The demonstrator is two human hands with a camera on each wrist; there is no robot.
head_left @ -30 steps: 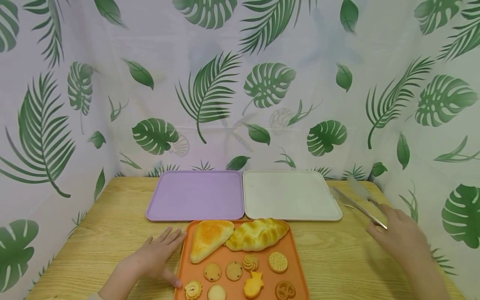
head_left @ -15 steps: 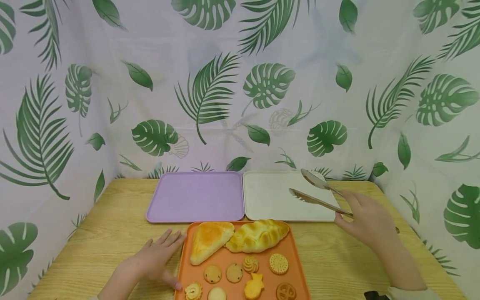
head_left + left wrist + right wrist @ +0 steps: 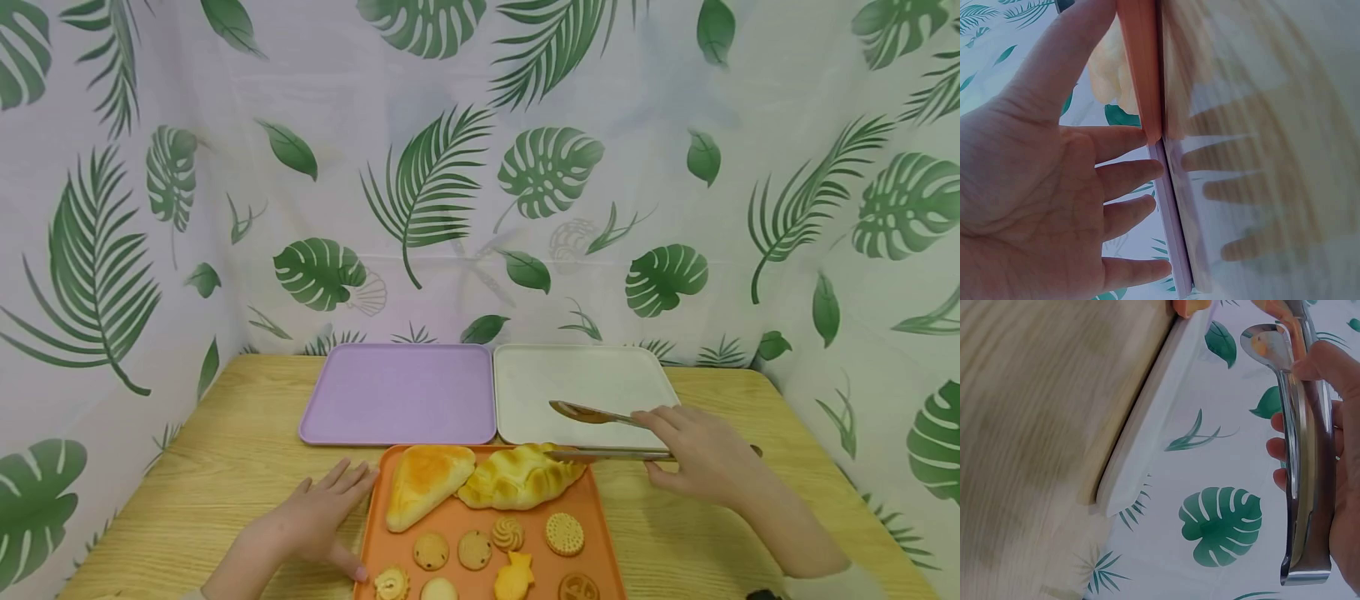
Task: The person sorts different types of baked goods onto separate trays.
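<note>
Okay, right hand (image 3: 705, 457): fingers curled round metal tongs (image 3: 1317, 487)
Left hand (image 3: 315, 521): fingers spread at orange tray (image 3: 546, 573) edge
Braided bread (image 3: 510, 482): left of right fingers, near tongs

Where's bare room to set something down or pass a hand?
Free: purple tray, bordered right by the white tray; white tray's left part; table left of the purple tray and left hand. Crowded: orange tray, with breads and cookies; its back right corner, where tongs in right hand reach.
</note>
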